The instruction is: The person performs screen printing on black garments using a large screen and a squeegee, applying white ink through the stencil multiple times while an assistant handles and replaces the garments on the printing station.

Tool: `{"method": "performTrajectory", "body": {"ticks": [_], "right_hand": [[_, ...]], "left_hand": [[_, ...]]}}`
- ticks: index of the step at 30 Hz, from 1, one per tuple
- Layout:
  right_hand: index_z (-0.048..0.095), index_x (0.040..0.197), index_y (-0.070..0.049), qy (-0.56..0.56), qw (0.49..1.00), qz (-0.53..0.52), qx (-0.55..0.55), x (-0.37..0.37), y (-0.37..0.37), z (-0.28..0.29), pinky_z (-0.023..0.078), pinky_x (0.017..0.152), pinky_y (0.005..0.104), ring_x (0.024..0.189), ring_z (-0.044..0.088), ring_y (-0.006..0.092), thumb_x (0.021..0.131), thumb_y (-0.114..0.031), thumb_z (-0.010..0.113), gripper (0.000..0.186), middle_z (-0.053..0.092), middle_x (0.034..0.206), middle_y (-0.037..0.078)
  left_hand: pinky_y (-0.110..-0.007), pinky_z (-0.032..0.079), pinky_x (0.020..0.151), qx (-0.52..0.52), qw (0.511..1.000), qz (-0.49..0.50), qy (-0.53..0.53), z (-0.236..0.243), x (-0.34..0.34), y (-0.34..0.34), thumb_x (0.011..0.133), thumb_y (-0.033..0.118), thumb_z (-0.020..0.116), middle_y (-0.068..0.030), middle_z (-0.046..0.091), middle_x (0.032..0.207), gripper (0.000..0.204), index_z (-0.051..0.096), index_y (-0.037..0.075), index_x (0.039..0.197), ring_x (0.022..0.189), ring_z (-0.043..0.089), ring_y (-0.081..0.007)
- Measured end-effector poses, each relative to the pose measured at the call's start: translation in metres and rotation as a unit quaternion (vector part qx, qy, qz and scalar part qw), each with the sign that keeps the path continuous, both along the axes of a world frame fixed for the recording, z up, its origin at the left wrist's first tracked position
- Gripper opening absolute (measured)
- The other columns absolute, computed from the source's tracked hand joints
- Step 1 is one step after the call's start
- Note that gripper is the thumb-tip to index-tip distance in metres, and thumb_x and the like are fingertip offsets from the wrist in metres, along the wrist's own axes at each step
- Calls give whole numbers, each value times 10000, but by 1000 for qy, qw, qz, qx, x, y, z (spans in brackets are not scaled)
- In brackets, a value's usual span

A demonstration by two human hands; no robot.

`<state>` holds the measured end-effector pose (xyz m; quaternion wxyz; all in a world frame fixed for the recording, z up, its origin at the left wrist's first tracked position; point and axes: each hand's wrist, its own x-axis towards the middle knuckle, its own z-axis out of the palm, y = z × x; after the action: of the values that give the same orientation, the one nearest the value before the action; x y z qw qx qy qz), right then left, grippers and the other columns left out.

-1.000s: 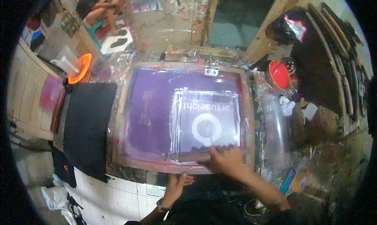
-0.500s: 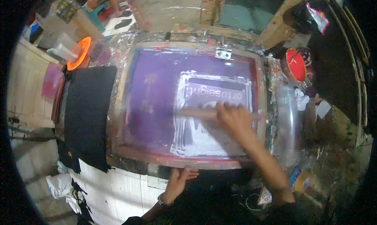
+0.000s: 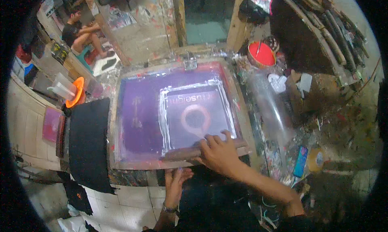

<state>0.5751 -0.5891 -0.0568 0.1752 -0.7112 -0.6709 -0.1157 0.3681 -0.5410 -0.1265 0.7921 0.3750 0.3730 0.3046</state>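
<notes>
From the head camera I saw the right hand [image 3: 218,153] closed over a squeegee [image 3: 190,152], fingers curled around its handle, at the near edge of the purple screen [image 3: 141,118]. I judged the pull to be at its near end: white ink ringed the square design [image 3: 197,116], and the frame [image 3: 169,165] lay flat, not yet lifted. The left hand [image 3: 176,180] rested just below the frame's near edge, fingers loosely spread, holding nothing.

The bench was paint-spattered. A black cloth [image 3: 89,143] lay left of the frame, an orange funnel [image 3: 75,92] beyond it, a red tub [image 3: 262,54] to the far right. Another person [image 3: 81,29] sat in the far left corner.
</notes>
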Motion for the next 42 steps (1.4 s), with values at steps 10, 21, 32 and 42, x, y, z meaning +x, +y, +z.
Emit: {"method": "performTrajectory", "body": {"ticks": [10, 21, 32, 42], "right_hand": [[590, 780, -105, -103, 977, -55, 178, 32, 19, 107, 389, 695, 421, 658, 536, 210, 744, -643, 628, 540, 561, 730, 51], [702, 942, -72, -131, 986, -78, 70, 109, 139, 307, 499, 737, 460, 814, 622, 401, 825, -650, 509, 621, 648, 850, 231], [649, 953, 84, -109, 992, -41, 44, 143, 183, 322, 487, 762, 401, 804, 651, 311, 823, -660, 513, 767, 633, 855, 226], [639, 1068, 103, 32, 993, -80, 78, 223, 213, 317, 422, 911, 373, 993, 604, 312, 806, -633, 549, 787, 632, 1045, 264]], "left_hand": [[-363, 535, 830, 431, 898, -77, 33, 98, 10, 27, 932, 94, 510, -212, 630, 1033, 337, 333, -43, 1184, 909, 654, -273], [-444, 522, 761, 718, 537, -93, 433, 43, 192, 253, 829, 110, 608, -199, 646, 981, 233, 602, 37, 1050, 905, 630, -369], [-401, 456, 923, 506, 808, -253, 162, 64, 210, 280, 876, 147, 517, -109, 600, 1134, 222, 573, 58, 1071, 1086, 571, -253], [-315, 457, 892, 133, 973, 145, -116, 154, 38, 218, 890, 200, 530, -44, 636, 1060, 235, 617, 71, 1066, 993, 578, -165]]}}
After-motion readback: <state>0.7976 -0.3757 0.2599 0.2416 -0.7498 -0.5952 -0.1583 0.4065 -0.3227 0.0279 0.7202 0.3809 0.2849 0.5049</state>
